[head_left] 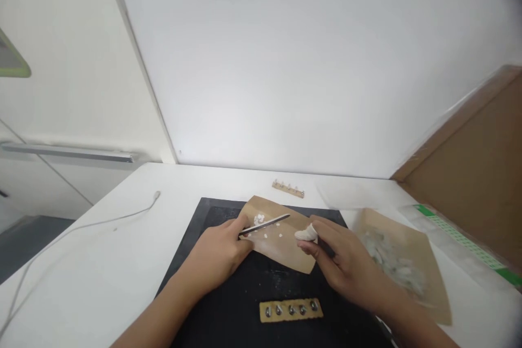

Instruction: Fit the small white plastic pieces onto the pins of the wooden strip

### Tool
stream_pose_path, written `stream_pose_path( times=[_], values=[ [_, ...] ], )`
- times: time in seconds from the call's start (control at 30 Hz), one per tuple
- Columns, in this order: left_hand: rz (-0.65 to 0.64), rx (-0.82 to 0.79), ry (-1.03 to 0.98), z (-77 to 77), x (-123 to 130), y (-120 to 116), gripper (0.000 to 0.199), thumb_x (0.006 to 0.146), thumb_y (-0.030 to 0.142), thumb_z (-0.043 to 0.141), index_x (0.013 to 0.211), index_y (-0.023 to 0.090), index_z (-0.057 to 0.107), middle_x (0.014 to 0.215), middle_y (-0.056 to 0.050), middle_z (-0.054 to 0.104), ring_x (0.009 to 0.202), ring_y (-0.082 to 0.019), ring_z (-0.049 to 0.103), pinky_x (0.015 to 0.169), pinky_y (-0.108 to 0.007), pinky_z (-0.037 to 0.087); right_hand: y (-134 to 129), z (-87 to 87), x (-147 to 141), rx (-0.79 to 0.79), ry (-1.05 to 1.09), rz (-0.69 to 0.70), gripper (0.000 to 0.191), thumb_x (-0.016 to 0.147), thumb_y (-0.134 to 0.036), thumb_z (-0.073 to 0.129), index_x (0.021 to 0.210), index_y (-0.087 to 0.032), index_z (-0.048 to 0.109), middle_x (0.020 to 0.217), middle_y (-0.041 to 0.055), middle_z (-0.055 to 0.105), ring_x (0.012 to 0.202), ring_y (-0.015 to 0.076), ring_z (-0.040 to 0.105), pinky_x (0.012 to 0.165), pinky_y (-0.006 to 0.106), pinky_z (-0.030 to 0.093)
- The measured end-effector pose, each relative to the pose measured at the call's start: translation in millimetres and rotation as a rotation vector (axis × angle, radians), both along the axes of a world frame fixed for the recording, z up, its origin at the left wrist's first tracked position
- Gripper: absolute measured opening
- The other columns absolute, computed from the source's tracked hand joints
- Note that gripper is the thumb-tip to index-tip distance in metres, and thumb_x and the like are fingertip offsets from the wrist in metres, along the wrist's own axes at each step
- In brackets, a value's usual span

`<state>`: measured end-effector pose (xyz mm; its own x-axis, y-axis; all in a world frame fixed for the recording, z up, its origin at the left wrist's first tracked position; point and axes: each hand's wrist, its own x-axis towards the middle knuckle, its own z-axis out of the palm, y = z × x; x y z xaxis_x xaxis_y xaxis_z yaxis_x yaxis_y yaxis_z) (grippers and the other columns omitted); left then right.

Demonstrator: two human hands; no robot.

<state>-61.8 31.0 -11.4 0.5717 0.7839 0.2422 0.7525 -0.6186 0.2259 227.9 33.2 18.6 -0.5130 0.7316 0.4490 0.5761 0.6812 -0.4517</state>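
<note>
A curved sheet of brown paper (281, 253) is raised over the black mat, between my two hands. Small white bits (259, 219) lie on it, mostly toward its left end. My left hand (222, 247) is closed, pinching the paper's left edge along with dark tweezers (265, 225), whose tips point right across the sheet. My right hand (342, 255) is closed at the paper's right end. A white cover that looks like a finger cot (306, 234) shows at its fingertip. Its grip on the paper is partly hidden.
On the black mat (228, 310) lies a tan strip with metal parts (291, 310); a similar strip (288, 188) lies behind. At right, another brown sheet (436, 283) bears blurred whitish pieces (395, 266), near a green-and-white strip (468, 244). A cable (114, 217) crosses the left.
</note>
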Motion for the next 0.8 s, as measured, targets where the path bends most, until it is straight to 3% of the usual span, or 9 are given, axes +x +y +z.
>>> stream_pose_path(
  times=[0.17, 0.3, 0.47, 0.57, 0.63, 0.8],
  values=[
    [-0.044, 0.019, 0.088, 7.4, -2, -9, 0.03, 0.106, 0.033, 0.05, 0.09, 0.022, 0.074, 0.12, -0.009, 0.061, 0.083, -0.02, 0.067, 0.069, -0.031, 0.056, 3, -10.2, 0, 0.027, 0.013, 0.002, 0.03, 0.108, -0.026, 0.054, 0.08, -0.023, 0.044, 0.077, -0.0016, 0.053, 0.067, 0.0148, 0.052, 0.062, 0.027, 0.036],
    [-0.099, -0.018, -0.05, 11.2, -3, -14, 0.024, 0.104, 0.04, 0.057, 0.112, 0.03, 0.077, 0.117, -0.008, 0.058, 0.083, -0.019, 0.067, 0.075, -0.034, 0.058, 5, -16.0, -3, 0.163, -0.037, -0.026, 0.034, 0.106, -0.03, 0.059, 0.077, -0.022, 0.046, 0.075, -0.0008, 0.053, 0.067, 0.0157, 0.05, 0.062, 0.029, 0.032],
    [-0.103, -0.045, -0.278, 10.0, 2, -14, 0.04, 0.11, 0.029, 0.045, 0.147, 0.036, 0.057, 0.111, -0.006, 0.059, 0.09, -0.018, 0.065, 0.082, -0.033, 0.057, 2, -16.8, -11, 0.218, 0.149, -0.067, 0.033, 0.103, -0.028, 0.065, 0.074, -0.021, 0.052, 0.073, -0.0002, 0.054, 0.066, 0.0154, 0.05, 0.061, 0.029, 0.035],
    [-0.039, -0.126, -0.442, 7.7, 11, -16, 0.05, 0.107, 0.031, 0.054, 0.157, 0.032, 0.045, 0.108, -0.005, 0.065, 0.093, -0.02, 0.066, 0.085, -0.034, 0.057, -4, -15.2, -20, 0.279, 0.263, -0.103, 0.033, 0.1, -0.025, 0.069, 0.072, -0.022, 0.052, 0.072, -0.0003, 0.053, 0.066, 0.0153, 0.051, 0.062, 0.029, 0.037],
    [-0.037, -0.173, -0.509, 7.5, 18, -18, 0.047, 0.106, 0.032, 0.057, 0.152, 0.03, 0.051, 0.104, -0.004, 0.068, 0.091, -0.02, 0.066, 0.086, -0.034, 0.056, -8, -15.4, -27, 0.328, 0.292, -0.119, 0.035, 0.098, -0.022, 0.071, 0.071, -0.022, 0.05, 0.073, -0.0001, 0.055, 0.067, 0.0152, 0.052, 0.062, 0.029, 0.038],
    [-0.069, -0.286, -0.624, 12.7, 26, -25, 0.022, 0.106, 0.033, 0.058, 0.113, 0.025, 0.077, 0.084, -0.001, 0.067, 0.079, -0.016, 0.065, 0.08, -0.029, 0.053, -11, -16.2, -33, 0.416, 0.22, -0.161, 0.036, 0.098, -0.019, 0.071, 0.071, -0.022, 0.047, 0.072, -0.0002, 0.057, 0.067, 0.0159, 0.051, 0.064, 0.032, 0.036]
  ],
)
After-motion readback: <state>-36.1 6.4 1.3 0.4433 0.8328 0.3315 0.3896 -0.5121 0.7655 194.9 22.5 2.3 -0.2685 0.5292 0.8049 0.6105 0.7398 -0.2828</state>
